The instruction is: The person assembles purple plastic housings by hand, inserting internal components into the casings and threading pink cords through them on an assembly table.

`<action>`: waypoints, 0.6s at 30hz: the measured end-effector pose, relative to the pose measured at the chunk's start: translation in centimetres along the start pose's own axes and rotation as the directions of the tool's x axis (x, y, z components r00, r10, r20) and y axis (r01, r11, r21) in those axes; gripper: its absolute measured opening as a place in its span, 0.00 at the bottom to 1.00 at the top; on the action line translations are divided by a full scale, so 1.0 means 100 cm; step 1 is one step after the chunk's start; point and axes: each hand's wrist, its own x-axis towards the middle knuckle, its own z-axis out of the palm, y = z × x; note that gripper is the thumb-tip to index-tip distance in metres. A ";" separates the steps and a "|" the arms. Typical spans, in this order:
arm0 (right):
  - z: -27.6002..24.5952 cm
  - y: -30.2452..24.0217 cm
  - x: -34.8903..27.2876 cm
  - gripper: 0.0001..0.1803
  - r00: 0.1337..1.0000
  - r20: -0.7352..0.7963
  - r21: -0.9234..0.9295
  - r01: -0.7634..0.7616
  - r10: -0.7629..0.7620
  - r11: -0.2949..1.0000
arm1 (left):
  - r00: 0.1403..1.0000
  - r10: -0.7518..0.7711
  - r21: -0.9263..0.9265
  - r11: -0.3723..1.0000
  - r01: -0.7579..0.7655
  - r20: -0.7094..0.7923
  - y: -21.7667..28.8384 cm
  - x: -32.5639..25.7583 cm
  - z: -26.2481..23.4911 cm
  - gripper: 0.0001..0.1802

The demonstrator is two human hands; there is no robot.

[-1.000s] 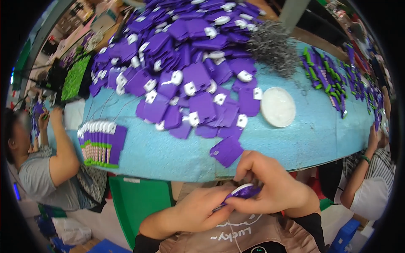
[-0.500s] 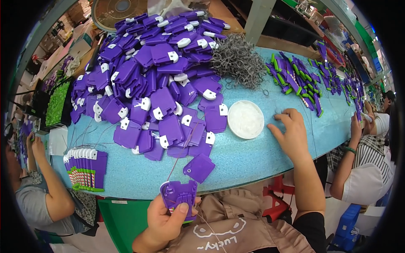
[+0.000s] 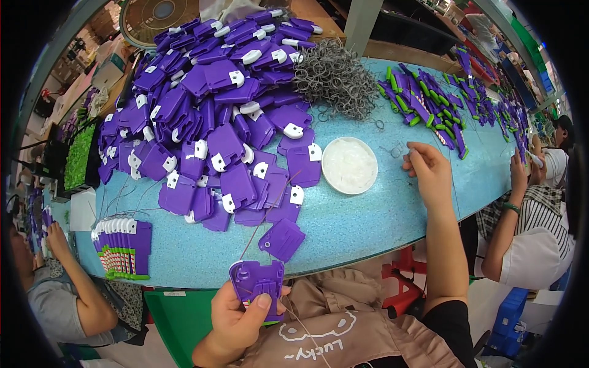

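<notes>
My left hand (image 3: 236,316) grips a flat purple plastic part (image 3: 257,287) just below the table's near edge, thumb pressed on its face; a thin wire runs up from it. My right hand (image 3: 429,175) is stretched out over the light blue table (image 3: 380,221), fingers pinched on a small grey wire spring beside a round white dish (image 3: 350,165). A tangle of grey wire springs (image 3: 334,76) lies further back. A big heap of purple parts with white tabs (image 3: 215,104) covers the table's left half. One single purple part (image 3: 282,238) lies near the edge.
A neat row of finished purple-and-green parts (image 3: 123,248) stands at the left edge. More purple and green pieces (image 3: 423,104) lie at the far right. Another person sits at the left (image 3: 61,294) and another at the right (image 3: 527,233). A round fan (image 3: 159,18) stands behind.
My hands, together on the purple part at my lap a second ago, have separated. The right hand has reached out past the white dish toward the springs; the left keeps the part.
</notes>
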 end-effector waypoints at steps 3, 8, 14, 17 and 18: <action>0.014 -0.003 -0.018 0.06 0.969 0.063 -0.008 0.242 -0.241 0.970 | 0.998 -0.054 0.015 0.998 0.054 -0.023 0.001 0.005 0.001 0.13; 0.022 -0.017 -0.027 0.05 0.821 0.021 -0.397 0.531 -0.570 0.749 | 0.995 -0.100 -0.006 0.995 0.100 0.009 -0.001 0.011 0.000 0.12; 0.054 -0.048 -0.078 0.06 0.793 0.398 0.112 0.457 -0.462 0.882 | 0.926 -0.319 0.075 0.948 0.310 0.201 -0.008 0.021 0.001 0.14; 0.068 -0.058 -0.097 0.07 0.730 0.514 0.159 0.436 -0.451 0.886 | 0.934 -0.288 0.038 0.957 0.286 0.212 -0.009 0.022 0.010 0.13; 0.071 -0.058 -0.098 0.07 0.681 0.560 0.158 0.472 -0.472 0.867 | 0.944 -0.233 0.008 0.971 0.238 0.234 -0.011 0.024 0.010 0.13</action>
